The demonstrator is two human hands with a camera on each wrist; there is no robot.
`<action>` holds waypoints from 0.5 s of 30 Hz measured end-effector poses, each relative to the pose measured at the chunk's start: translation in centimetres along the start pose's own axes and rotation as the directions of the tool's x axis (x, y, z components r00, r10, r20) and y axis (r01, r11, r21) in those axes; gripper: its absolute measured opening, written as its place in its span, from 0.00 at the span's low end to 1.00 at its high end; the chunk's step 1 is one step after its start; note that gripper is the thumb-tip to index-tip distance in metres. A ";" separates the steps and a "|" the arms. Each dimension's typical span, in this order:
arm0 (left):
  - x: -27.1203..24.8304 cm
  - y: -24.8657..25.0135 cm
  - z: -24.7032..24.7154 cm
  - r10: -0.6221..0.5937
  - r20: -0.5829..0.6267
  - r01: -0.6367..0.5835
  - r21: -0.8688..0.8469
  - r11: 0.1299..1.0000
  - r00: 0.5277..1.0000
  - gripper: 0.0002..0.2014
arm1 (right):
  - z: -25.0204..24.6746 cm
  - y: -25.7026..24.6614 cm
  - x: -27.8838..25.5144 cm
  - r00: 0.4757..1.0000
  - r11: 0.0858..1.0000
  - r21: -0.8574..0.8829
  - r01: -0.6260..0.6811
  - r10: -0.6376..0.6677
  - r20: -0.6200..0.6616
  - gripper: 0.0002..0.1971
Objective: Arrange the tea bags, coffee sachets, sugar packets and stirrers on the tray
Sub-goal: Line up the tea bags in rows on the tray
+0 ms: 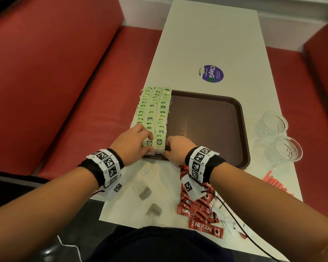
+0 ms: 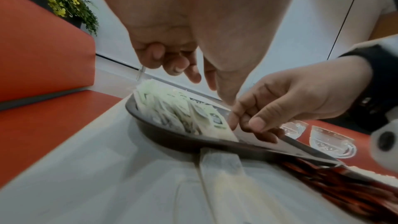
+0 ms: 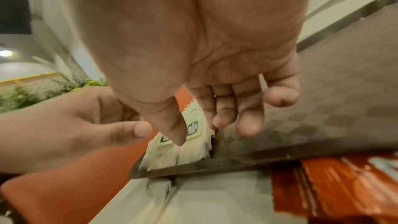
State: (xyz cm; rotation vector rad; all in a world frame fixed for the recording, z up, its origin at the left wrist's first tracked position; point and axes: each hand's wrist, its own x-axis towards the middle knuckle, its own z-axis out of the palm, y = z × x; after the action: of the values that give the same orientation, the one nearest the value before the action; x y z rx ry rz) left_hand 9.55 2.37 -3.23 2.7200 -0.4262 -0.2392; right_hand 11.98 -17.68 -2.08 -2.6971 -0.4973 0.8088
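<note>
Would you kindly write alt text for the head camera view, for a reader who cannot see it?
Both hands, left hand and right hand, tidy rows of green-tagged tea bags along the left side of a brown tray on a white table. Red coffee sachets lie on the table nearer the person.

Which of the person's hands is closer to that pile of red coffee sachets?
Right. The right hand is at the tray's near edge, just above the coffee sachets; the left hand is farther off, on the tea bags.

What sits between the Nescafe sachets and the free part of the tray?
Nothing blocks the way except the right hand, resting at the tray's near edge by the tea bags. The coffee sachets lie on the table just short of that edge; the tray's right part is bare.
</note>
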 end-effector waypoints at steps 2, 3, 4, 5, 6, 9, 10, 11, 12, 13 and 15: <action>-1.2 0.0 -0.4 0.054 0.035 -0.056 0.048 0.997 0.998 0.12 | 0.0 -0.5 -0.7 0.997 0.998 -0.034 0.060 -0.062 -0.048 0.10; -1.9 -0.1 -0.5 0.074 0.083 -0.080 0.070 0.994 0.994 0.11 | 0.1 -0.8 -0.9 0.992 0.992 -0.053 0.111 -0.113 -0.053 0.11; -2.6 -0.3 -0.4 0.087 0.138 -0.099 0.085 0.991 0.987 0.10 | 0.3 -1.2 -1.1 0.983 0.982 -0.071 0.176 -0.179 -0.043 0.12; -3.4 -0.5 -0.3 0.096 0.192 -0.117 0.101 0.988 0.977 0.10 | 0.6 -1.6 -1.2 0.968 0.965 -0.088 0.249 -0.251 -0.016 0.13; -4.1 -0.7 -0.1 0.100 0.238 -0.132 0.121 0.984 0.966 0.11 | 1.0 -2.0 -1.3 0.949 0.943 -0.107 0.315 -0.315 0.019 0.14; -5.8 -1.1 0.7 0.055 0.331 -0.115 0.163 0.980 0.942 0.17 | 2.1 -3.0 -1.1 0.899 0.890 -0.131 0.436 -0.425 0.104 0.18; -6.3 -1.1 1.0 0.037 0.348 -0.098 0.158 0.983 0.937 0.20 | 2.5 -3.2 -0.9 0.893 0.882 -0.146 0.448 -0.432 0.127 0.19; -6.8 -1.2 1.3 0.028 0.358 -0.086 0.147 0.985 0.933 0.23 | 2.8 -3.5 -0.8 0.889 0.875 -0.170 0.454 -0.432 0.152 0.21; -7.2 -1.2 1.6 0.025 0.366 -0.079 0.135 0.988 0.930 0.26 | 3.0 -3.7 -0.8 0.888 0.867 -0.202 0.455 -0.425 0.178 0.23; -7.6 -1.2 1.9 0.027 0.374 -0.079 0.123 0.989 0.927 0.28 | 3.3 -3.9 -0.8 0.885 0.854 -0.242 0.461 -0.422 0.195 0.24; -8.1 -1.3 2.4 0.031 0.381 -0.075 0.101 0.992 0.924 0.30 | 3.6 -4.1 -1.0 0.875 0.804 -0.344 0.485 -0.442 0.199 0.23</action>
State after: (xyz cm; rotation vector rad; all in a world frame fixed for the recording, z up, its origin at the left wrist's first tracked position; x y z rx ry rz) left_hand 1.72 5.36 -5.08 2.7664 -0.6360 -0.7560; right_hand 8.17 -13.79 -3.04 -2.6714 -1.4166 0.7758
